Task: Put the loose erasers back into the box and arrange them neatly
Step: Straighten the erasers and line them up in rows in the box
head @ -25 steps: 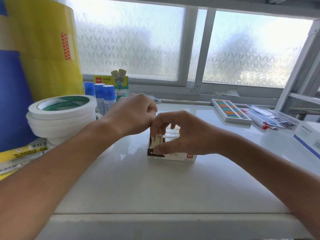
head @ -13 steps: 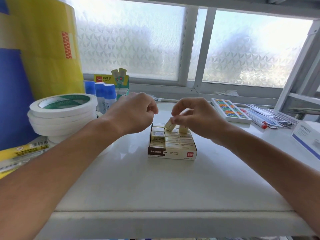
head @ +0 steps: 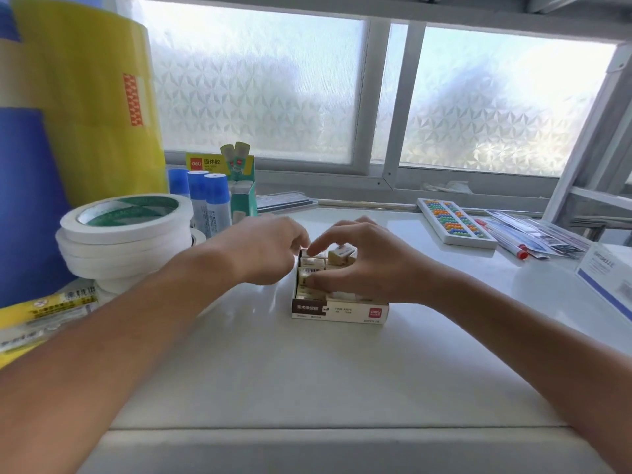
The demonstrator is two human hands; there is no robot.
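A small open cardboard box (head: 340, 311) with a brown and white front stands in the middle of the white table. Cream erasers (head: 309, 273) lie in rows inside it. One eraser (head: 339, 255) sits tilted near the back of the box. My right hand (head: 367, 265) is spread over the box, with its index finger stretched to the left and its thumb pressing on the front erasers. My left hand (head: 265, 251) is curled at the box's left rim. Whatever is inside its fingers is hidden.
Stacked white tape rolls (head: 126, 234) and blue-capped glue sticks (head: 205, 196) stand at the left, in front of large yellow and blue rolls (head: 78, 107). An abacus (head: 451, 227), pens and packets lie at the right, and a white carton (head: 612, 278) is at the right edge.
My right hand has come down from above the box, where it pinched an eraser, onto the erasers. My left hand has moved closer to the box's left rim.
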